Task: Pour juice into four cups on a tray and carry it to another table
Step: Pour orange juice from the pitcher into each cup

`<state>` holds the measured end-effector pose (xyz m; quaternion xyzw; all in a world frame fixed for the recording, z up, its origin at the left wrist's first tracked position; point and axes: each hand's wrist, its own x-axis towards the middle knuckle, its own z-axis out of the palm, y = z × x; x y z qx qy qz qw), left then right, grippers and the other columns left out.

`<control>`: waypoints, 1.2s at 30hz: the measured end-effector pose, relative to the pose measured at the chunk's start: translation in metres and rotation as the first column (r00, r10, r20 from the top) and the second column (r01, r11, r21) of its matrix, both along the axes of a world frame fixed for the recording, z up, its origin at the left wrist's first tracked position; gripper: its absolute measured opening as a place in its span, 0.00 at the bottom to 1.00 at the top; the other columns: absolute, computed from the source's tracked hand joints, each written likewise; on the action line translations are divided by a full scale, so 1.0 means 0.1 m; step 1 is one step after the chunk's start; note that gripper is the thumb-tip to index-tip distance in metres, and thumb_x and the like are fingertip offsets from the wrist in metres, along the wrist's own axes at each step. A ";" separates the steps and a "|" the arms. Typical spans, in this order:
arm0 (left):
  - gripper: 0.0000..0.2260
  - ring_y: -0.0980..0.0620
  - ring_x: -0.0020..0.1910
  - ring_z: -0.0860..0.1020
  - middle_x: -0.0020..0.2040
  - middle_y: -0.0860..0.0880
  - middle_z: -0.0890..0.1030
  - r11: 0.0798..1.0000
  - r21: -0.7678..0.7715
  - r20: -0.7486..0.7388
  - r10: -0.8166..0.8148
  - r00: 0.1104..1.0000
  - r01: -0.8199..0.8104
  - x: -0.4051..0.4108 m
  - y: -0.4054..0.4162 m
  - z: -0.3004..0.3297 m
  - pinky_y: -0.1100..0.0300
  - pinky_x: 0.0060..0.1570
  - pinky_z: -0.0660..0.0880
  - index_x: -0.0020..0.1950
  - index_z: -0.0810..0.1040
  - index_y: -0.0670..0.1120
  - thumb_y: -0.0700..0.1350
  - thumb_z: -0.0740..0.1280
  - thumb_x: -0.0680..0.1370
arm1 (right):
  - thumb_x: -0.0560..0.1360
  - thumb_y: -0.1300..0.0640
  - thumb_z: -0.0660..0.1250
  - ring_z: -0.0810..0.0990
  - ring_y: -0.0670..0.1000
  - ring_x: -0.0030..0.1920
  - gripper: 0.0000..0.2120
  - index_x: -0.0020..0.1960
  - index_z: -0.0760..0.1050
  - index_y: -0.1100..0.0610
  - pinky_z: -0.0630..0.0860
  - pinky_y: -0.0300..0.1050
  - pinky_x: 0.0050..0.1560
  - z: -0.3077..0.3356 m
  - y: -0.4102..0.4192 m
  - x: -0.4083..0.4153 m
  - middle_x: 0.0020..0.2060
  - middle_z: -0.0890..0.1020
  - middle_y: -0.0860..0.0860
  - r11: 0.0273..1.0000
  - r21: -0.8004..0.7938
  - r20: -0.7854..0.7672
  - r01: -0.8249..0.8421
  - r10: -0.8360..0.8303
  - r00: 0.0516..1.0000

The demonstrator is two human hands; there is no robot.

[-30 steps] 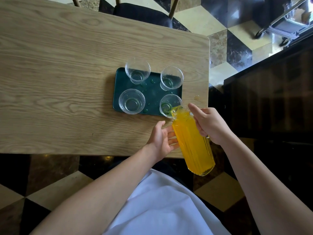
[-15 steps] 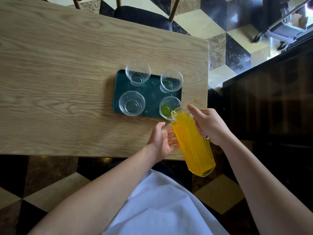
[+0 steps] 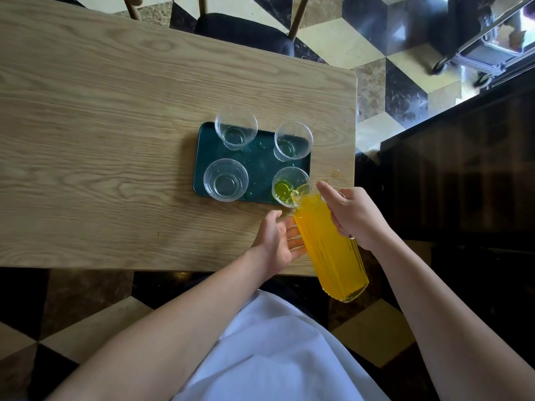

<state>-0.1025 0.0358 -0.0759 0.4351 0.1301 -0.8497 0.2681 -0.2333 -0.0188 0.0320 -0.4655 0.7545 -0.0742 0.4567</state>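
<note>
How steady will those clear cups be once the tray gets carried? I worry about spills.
Probably tippy: the clear cups look thin, light, and three hold no juice. Droplets on the tray suggest they may slide.

No readable text, labels, brands or numbers anywhere; nothing printed that I can make out from here.

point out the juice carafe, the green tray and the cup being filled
juice carafe (image 3: 330, 250), head view, ribbed body
green tray (image 3: 260, 163), head view, bare middle
cup being filled (image 3: 285, 189), head view, juice at its bottom
</note>
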 end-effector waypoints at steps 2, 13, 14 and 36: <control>0.27 0.40 0.61 0.78 0.59 0.39 0.82 1.000 -0.001 0.001 -0.002 1.000 0.002 0.00 0.00 0.00 0.44 0.61 0.74 0.65 0.79 0.44 0.59 0.50 0.82 | 0.80 0.38 0.63 0.66 0.50 0.20 0.29 0.29 0.67 0.57 0.65 0.41 0.26 0.00 0.00 0.01 0.18 0.70 0.48 1.000 -0.004 -0.007 -0.003 0.003 1.000; 0.27 0.40 0.62 0.77 0.62 0.38 0.82 1.000 0.005 -0.012 0.007 1.000 -0.007 -0.01 0.01 -0.01 0.43 0.64 0.72 0.69 0.77 0.44 0.58 0.48 0.83 | 0.80 0.37 0.62 0.67 0.50 0.21 0.29 0.30 0.70 0.58 0.65 0.40 0.25 0.00 0.00 0.05 0.21 0.72 0.50 1.000 0.002 -0.046 -0.025 0.025 0.999; 0.27 0.40 0.62 0.77 0.62 0.38 0.82 1.000 0.007 -0.016 0.012 1.000 -0.012 -0.01 0.01 -0.02 0.43 0.64 0.72 0.69 0.77 0.44 0.58 0.48 0.83 | 0.80 0.37 0.62 0.67 0.50 0.21 0.29 0.30 0.71 0.58 0.65 0.40 0.25 0.01 0.00 0.05 0.20 0.72 0.50 1.000 0.003 -0.051 -0.025 0.025 0.998; 0.26 0.38 0.61 0.78 0.60 0.37 0.82 0.999 0.025 -0.046 0.045 0.998 -0.044 0.02 0.03 0.01 0.41 0.64 0.73 0.66 0.79 0.41 0.50 0.48 0.80 | 0.80 0.37 0.63 0.68 0.52 0.21 0.31 0.27 0.69 0.57 0.66 0.42 0.27 -0.03 -0.02 0.07 0.21 0.72 0.53 0.999 -0.007 -0.077 -0.037 0.036 0.996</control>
